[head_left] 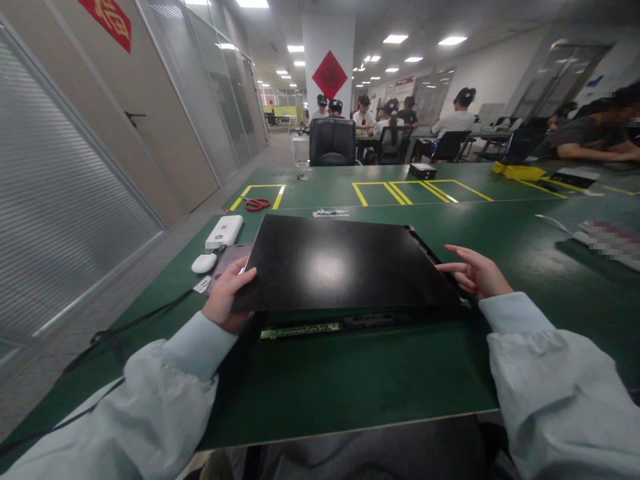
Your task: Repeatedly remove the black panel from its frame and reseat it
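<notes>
A flat black screen panel (340, 263) is held slightly tilted over the green table. My left hand (229, 290) grips its left edge, thumb on top and fingers underneath. At the right edge is my right hand (475, 272), with index finger stretched out and the other fingers partly bent; fingertips are at or against the edge, and I cannot tell if they press on it. Below the panel's front edge a green circuit board strip (300, 330) shows beside a dark strip (385, 321). A dark frame part (425, 245) sticks out along the right side.
Left of the panel lie a phone (227, 257), a white box-shaped device (225, 231) and a white rounded object (204, 263). Red-handled scissors (257, 204) lie farther back. A black box (423, 171) and yellow object (517, 171) stand at the far side. People sit beyond.
</notes>
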Demonstrator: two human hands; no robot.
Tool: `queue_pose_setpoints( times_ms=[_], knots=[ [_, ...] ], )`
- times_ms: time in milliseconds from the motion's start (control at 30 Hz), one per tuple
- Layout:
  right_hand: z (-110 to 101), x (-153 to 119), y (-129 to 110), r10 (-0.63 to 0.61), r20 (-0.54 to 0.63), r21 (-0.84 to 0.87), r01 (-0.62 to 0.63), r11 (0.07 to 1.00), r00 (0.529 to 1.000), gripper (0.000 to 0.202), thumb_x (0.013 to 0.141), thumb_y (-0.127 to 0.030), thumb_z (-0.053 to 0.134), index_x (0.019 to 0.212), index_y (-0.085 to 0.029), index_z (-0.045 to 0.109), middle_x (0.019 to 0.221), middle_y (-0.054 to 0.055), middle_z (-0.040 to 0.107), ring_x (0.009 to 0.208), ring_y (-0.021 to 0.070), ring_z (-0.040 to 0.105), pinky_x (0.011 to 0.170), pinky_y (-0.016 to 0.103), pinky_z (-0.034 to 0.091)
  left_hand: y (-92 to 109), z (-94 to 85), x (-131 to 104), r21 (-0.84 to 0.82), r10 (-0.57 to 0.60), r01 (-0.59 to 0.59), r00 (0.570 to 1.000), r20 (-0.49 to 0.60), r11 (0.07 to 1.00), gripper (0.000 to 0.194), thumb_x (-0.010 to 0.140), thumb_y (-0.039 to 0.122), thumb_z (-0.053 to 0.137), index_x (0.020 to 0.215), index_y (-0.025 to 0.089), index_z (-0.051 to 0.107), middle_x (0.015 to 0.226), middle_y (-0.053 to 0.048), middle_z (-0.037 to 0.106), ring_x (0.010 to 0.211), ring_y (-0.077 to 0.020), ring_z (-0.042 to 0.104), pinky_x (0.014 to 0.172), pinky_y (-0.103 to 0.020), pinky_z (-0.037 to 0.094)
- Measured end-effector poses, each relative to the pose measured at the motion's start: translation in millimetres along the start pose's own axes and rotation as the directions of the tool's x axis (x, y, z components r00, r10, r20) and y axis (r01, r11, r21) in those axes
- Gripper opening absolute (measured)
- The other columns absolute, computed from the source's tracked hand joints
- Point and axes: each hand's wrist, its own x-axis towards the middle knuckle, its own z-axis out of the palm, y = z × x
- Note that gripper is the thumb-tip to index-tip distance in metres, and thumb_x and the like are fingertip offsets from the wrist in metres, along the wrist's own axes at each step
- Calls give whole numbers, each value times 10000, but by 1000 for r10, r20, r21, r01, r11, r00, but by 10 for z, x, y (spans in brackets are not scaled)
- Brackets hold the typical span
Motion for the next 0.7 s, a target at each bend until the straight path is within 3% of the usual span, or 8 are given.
queue_pose_setpoints(
  times_ms=[100, 267, 700],
  knots=[
    [-25, 12, 18, -18, 24, -76, 20, 997, 1000, 476, 660, -433, 757, 1078, -211, 700, 725, 133, 792, 304, 41, 251, 285, 173, 152, -10, -5, 8, -19, 6, -6, 1000, 5, 1000, 458, 671, 254, 852, 1094, 192, 686, 918, -43, 794, 848, -268, 763, 741, -360, 630],
    [-35, -14, -8, -2, 89, -151, 15, 988, 996, 487, 760, -481, 707, 1171, -225, 652, 785, 134, 808, 338, 56, 247, 322, 199, 158, 47, 39, -14, -92, 32, -34, 999, -24, 995, 548, 585, 245, 925, 1083, 159, 711, 900, -51, 804, 816, -246, 757, 676, -300, 617],
    [-48, -28, 7, -42, 128, -207, 68, 976, 991, 565, 769, -550, 673, 1233, -231, 631, 817, 122, 814, 357, 73, 215, 367, 253, 125, 68, 19, -16, -97, 42, -49, 997, -71, 994, 348, 679, 243, 859, 1001, 199, 735, 962, -51, 779, 904, -257, 730, 682, -312, 595]
  ],
)
